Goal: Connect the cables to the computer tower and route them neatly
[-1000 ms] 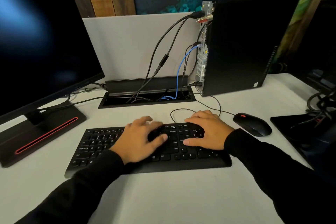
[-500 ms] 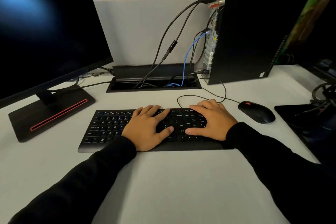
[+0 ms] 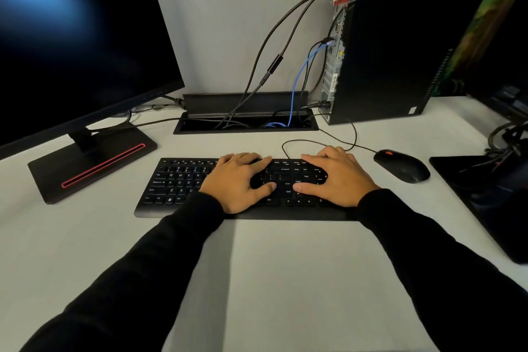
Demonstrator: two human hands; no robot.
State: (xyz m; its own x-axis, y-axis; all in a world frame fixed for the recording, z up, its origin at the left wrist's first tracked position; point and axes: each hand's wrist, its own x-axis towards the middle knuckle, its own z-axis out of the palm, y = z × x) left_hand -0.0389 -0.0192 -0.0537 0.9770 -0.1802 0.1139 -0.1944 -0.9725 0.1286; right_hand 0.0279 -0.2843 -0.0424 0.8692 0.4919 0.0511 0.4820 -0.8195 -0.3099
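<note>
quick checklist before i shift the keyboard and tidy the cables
1. Both hands on the keyboard: ok. Left hand and right hand lie flat on the keys, no grip on anything.
2. Cables plugged into the tower: ok for the black ones at the top and the blue cable; how firmly, cannot tell.
3. Blue cable routed into the desk slot: ok.
4. Thin cable behind the keyboard tidy: not ok, it loops loose on the desk.
5. Mouse out of the way: ok, right of the keyboard, apart from it.
</note>
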